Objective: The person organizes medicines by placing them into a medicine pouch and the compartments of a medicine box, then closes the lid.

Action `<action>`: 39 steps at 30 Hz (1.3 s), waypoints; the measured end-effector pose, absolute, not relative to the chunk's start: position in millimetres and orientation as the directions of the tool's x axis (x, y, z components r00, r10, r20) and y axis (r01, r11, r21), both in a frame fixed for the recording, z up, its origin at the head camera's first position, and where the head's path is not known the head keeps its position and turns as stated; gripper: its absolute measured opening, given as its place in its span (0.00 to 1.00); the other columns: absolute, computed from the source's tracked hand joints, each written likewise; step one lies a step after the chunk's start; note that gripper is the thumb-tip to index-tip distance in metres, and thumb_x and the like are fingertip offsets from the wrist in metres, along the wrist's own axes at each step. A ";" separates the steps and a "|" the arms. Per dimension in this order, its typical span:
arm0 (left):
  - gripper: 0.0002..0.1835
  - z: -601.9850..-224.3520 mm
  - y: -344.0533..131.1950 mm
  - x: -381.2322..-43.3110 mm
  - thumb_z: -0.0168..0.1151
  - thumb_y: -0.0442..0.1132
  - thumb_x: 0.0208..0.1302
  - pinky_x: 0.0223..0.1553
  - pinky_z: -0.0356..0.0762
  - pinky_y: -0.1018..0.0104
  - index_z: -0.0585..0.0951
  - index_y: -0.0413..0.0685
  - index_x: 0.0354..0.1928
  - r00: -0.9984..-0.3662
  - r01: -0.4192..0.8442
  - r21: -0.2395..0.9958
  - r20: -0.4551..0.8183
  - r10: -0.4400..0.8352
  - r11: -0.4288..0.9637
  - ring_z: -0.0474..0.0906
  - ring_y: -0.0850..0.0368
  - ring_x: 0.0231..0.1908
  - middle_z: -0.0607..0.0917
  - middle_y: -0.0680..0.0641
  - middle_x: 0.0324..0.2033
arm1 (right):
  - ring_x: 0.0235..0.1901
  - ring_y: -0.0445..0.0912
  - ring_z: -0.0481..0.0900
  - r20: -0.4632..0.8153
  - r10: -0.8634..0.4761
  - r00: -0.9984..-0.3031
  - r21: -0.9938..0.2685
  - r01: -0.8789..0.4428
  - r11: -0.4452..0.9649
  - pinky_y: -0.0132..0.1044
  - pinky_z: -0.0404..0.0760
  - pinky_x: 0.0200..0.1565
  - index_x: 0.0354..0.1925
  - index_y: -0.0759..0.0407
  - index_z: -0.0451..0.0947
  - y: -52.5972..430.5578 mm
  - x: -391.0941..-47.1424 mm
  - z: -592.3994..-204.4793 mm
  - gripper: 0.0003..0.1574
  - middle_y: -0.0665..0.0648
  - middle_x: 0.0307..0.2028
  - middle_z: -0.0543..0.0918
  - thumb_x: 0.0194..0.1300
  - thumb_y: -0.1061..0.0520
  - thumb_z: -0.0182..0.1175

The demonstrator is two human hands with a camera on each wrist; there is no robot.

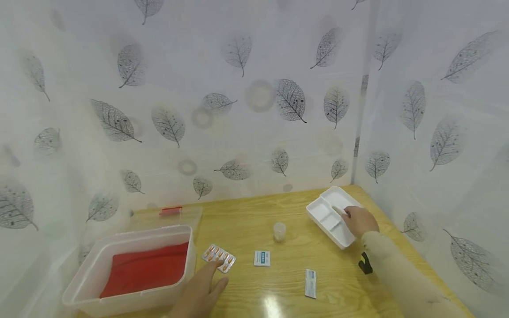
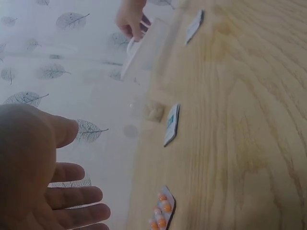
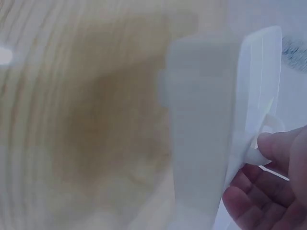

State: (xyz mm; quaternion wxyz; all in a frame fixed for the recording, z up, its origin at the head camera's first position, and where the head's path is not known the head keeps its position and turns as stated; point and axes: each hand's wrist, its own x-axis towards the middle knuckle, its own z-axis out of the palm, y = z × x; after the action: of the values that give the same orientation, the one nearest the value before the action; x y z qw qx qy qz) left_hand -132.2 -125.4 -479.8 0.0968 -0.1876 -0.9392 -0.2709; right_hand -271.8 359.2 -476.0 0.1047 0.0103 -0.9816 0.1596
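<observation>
Pinching a slim white piece (image 1: 338, 210) in the right hand (image 1: 361, 221), at the divided tray (image 1: 338, 197) on the worktop (image 1: 244, 289), with the left hand (image 1: 201, 286) outstretched by the blister pack (image 1: 216, 253). Probably light, stiff, slippery plastic: best gripped mid-length.

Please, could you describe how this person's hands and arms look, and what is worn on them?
The bare left hand and bare right hand show no gloves. A long, cream-coloured fabric sleeve reaches the right wrist. A small black curved piece shows beside it; I cannot tell if it is attached.
</observation>
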 end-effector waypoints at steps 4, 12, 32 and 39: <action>0.21 -467.2 -120.0 -137.1 0.60 0.47 0.67 0.54 0.74 0.54 0.75 0.44 0.57 -0.862 0.487 0.435 0.377 0.339 0.757 0.76 0.53 0.54 0.81 0.49 0.51 | 0.26 0.50 0.79 0.310 -0.083 -0.947 -0.270 -0.171 0.948 0.50 0.79 0.33 0.40 0.64 0.82 340.3 -261.7 -452.5 0.11 0.57 0.28 0.84 0.65 0.56 0.60; 0.22 -438.1 -112.2 -151.2 0.64 0.42 0.64 0.52 0.75 0.54 0.75 0.40 0.57 -0.819 0.548 0.439 0.452 0.352 0.712 0.77 0.54 0.53 0.81 0.47 0.51 | 0.29 0.47 0.83 0.421 -0.356 -0.834 -0.157 -0.453 0.877 0.44 0.82 0.36 0.40 0.61 0.84 285.1 -234.4 -415.4 0.09 0.54 0.31 0.86 0.59 0.60 0.66; 0.09 -433.2 -89.8 -171.9 0.58 0.41 0.68 0.32 0.77 0.66 0.82 0.45 0.42 -0.818 0.575 0.401 0.289 0.497 0.713 0.76 0.64 0.31 0.82 0.54 0.32 | 0.37 0.37 0.82 0.376 -0.838 -0.395 0.075 -0.889 0.452 0.26 0.79 0.41 0.36 0.50 0.85 181.2 -184.4 -422.1 0.07 0.45 0.36 0.86 0.56 0.57 0.68; 0.07 -448.7 -96.8 -168.4 0.62 0.35 0.62 0.29 0.74 0.71 0.80 0.42 0.41 -0.799 0.600 0.424 0.276 0.535 0.678 0.71 0.68 0.27 0.78 0.57 0.25 | 0.39 0.37 0.82 0.366 -0.874 -0.319 0.110 -0.918 0.381 0.24 0.78 0.44 0.35 0.47 0.85 166.8 -179.8 -429.0 0.08 0.43 0.37 0.86 0.54 0.58 0.69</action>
State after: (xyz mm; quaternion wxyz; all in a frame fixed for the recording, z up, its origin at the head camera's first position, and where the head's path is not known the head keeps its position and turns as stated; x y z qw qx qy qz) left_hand -168.4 -96.8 -448.7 0.0646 -0.3104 -0.9138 -0.2538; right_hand -179.8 166.8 -429.0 0.1858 0.5533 -0.8098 0.0588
